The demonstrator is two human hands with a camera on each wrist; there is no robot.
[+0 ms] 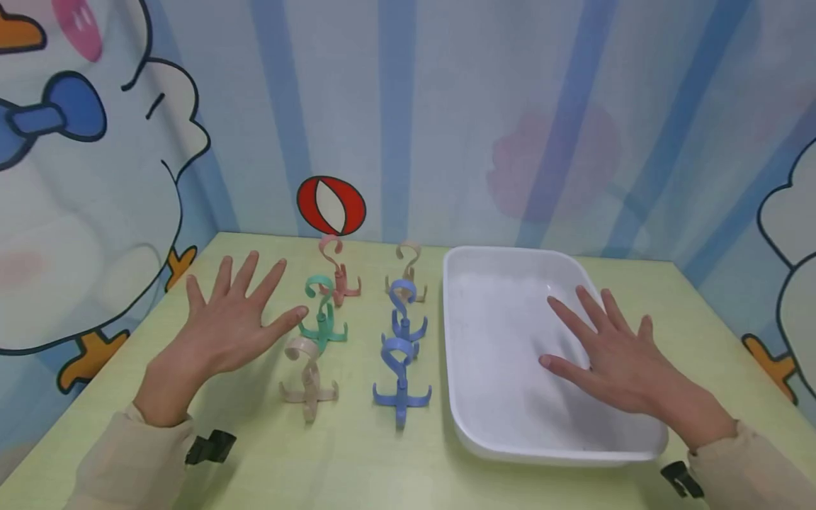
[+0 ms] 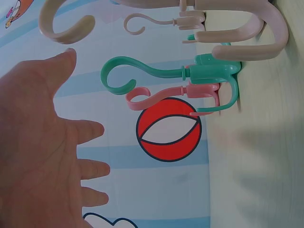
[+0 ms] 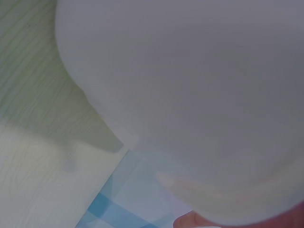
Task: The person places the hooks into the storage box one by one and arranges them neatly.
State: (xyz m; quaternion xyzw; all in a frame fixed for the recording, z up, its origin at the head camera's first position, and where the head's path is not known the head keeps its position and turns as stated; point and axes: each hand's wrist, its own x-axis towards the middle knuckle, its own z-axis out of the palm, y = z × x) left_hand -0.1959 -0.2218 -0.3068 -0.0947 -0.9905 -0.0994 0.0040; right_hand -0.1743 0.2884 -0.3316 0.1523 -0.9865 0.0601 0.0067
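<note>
Several small multi-prong swivel hooks stand upright on the table in two columns. The left column has a pink hook [image 1: 340, 283], a green hook [image 1: 324, 326] and a beige hook [image 1: 310, 386]. To its right are a second beige hook [image 1: 409, 276], a blue hook [image 1: 405, 326] and a nearer blue hook [image 1: 401, 393]. My left hand [image 1: 226, 326] hovers left of the green hook, fingers spread, holding nothing. Over the right part of a white basin [image 1: 497, 354] is my right hand [image 1: 618, 354], fingers spread and holding nothing. The basin's wall fills most of the right wrist view.
The pale yellow-green table [image 1: 344, 467] ends at a light blue striped curtain [image 1: 446, 127] behind and at the sides. Printed on the curtain are a red ball [image 1: 331, 205] and cartoon ducks. The basin stands right of the hooks.
</note>
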